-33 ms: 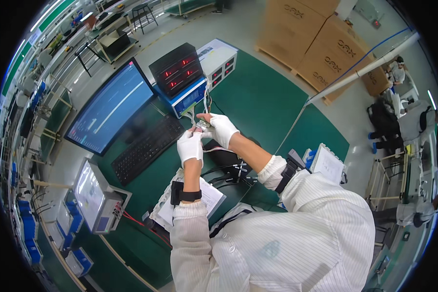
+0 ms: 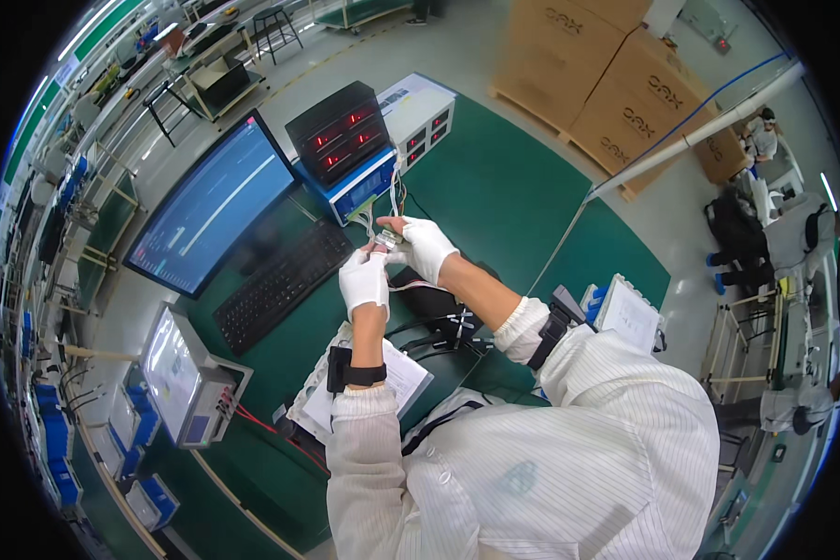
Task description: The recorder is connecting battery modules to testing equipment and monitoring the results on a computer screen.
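Note:
White fingerless-tip gloves cover both my hands, which meet in front of a blue-fronted instrument (image 2: 364,193). Between my fingers is a small pale connector (image 2: 388,240) with white wires (image 2: 369,222) running up toward that instrument. My left hand (image 2: 364,283) grips its near side, fingertips pinched. From the right, my right hand (image 2: 424,249) closes on the same connector with thumb and finger. The fingers partly cover the connector, so its exact form is hard to see. Below the hands lies a dark object (image 2: 429,301) with cables, partly hidden by my right wrist.
A black keyboard (image 2: 285,287) and a monitor (image 2: 215,210) stand left of my hands. On the instrument rests a black box with red digits (image 2: 341,131); behind it is a white power unit (image 2: 420,117). Papers (image 2: 406,378) lie under my left forearm. Black cable clips (image 2: 462,327) sit near my right forearm.

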Available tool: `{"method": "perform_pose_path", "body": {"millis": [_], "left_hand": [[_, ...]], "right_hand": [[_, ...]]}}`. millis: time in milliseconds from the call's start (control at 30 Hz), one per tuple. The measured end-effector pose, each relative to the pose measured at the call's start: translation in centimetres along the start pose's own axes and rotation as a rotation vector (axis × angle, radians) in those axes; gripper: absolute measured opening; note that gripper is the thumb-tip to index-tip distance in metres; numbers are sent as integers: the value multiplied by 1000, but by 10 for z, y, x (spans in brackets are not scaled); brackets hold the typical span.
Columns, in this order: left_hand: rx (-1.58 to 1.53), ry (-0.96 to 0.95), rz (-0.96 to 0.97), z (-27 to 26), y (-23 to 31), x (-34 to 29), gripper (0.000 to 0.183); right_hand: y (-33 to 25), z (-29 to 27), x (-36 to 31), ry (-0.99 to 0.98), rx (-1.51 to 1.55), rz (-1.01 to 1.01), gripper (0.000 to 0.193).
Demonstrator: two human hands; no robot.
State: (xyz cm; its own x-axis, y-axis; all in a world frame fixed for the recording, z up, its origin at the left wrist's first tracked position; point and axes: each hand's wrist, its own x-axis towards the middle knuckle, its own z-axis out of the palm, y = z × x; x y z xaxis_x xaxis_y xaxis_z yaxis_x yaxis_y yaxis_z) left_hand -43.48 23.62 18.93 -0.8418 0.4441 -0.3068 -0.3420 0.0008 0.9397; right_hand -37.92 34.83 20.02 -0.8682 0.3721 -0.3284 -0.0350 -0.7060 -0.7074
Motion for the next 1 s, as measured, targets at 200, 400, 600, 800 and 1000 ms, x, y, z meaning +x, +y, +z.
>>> {"method": "perform_pose_path", "body": {"millis": [200, 400, 600, 800, 1000], "left_hand": [[13, 19, 20, 3, 4, -5, 25], [51, 50, 18, 6, 1, -3, 24], [72, 102, 97, 9, -8, 3, 22], [96, 109, 130, 14, -20, 4, 20], [197, 28, 24, -4, -9, 20, 17]], "right_hand": [[3, 2, 2, 22, -16, -8, 35], [12, 0, 4, -13, -195, -95, 39], [17, 3, 6, 56, -240, -96, 35], [20, 4, 3, 79, -238, -149, 30], [8, -25, 5, -132, -488, -54, 46]]}}
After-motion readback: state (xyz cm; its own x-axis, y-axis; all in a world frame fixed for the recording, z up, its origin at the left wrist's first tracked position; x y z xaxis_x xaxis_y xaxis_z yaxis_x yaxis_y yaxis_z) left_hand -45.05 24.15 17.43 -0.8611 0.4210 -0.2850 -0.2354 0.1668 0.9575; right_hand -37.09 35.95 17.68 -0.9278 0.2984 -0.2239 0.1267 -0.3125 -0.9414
